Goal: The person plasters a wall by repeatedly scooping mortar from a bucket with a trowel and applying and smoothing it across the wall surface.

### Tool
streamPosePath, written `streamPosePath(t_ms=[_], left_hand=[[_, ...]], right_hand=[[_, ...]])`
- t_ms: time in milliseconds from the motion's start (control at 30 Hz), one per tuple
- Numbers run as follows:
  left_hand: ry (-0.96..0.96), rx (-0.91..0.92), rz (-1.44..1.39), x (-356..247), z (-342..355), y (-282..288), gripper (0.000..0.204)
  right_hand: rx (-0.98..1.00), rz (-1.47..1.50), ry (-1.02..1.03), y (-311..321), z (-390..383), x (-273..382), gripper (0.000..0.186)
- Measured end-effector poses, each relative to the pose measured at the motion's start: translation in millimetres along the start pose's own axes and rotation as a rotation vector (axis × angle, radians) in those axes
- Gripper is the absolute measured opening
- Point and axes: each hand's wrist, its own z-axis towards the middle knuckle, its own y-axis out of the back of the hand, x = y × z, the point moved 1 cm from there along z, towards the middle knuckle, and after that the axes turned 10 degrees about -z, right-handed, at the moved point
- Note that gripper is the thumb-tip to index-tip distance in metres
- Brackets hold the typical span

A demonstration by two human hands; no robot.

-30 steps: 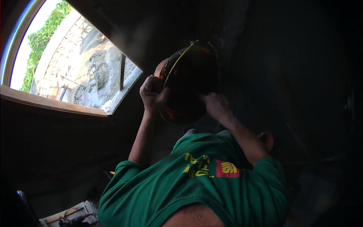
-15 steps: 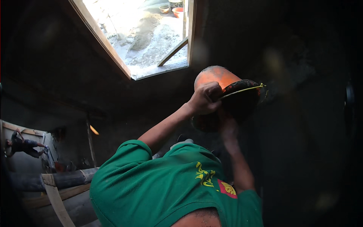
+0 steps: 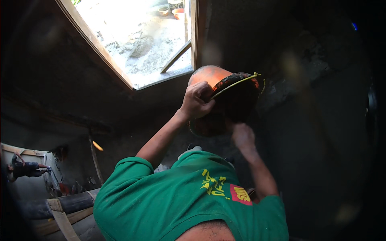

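An orange bucket [image 3: 211,76] with a dark, crusted rim is tipped on its side in front of me, its shadowed mouth toward the right. My left hand [image 3: 197,99] is closed round the rim on the near left side. A thin yellow cord handle [image 3: 235,85] stretches across the mouth from beside that hand. By the lower part of the opening is my right hand [image 3: 243,135], its fingers curled and slightly blurred. Whatever it grips is lost in the dark, as is the bucket's inside.
Beyond the bucket, a wood-framed opening [image 3: 194,36] lets in bright light, with a slanted board [image 3: 176,56] across its corner. At lower left are a thick dark pipe [image 3: 74,204] and wooden boards [image 3: 62,221]. A person [image 3: 26,168] stands farther off at left.
The bucket and my left hand have shifted left and slightly up in the picture. My right hand has drawn back from inside the mouth to its lower edge.
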Motion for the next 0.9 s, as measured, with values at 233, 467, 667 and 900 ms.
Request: streamPosePath(t_ms=[233,467,667,900], left_hand=[[-0.05,0.069,-0.041,1.6,11.5,-14.9,0.018],[-0.025,0.102,-0.017,7.4,7.3,-24.9,0.018],[0.046,0.066,-0.04,11.1,7.4,-29.8,0.017],[-0.087,0.108,-0.007,5.9,14.6,-46.8,0.017]], right_hand=[[-0.266,0.003,-0.096,-49.8,6.1,8.7,0.044],[-0.32,0.154,-0.309,-22.1,9.8,-5.8,0.029],[-0.104,0.203,-0.117,-35.0,-9.0,-3.4,0.037],[-0.222,0.238,-0.342,-48.0,-3.3,-4.5,0.035]])
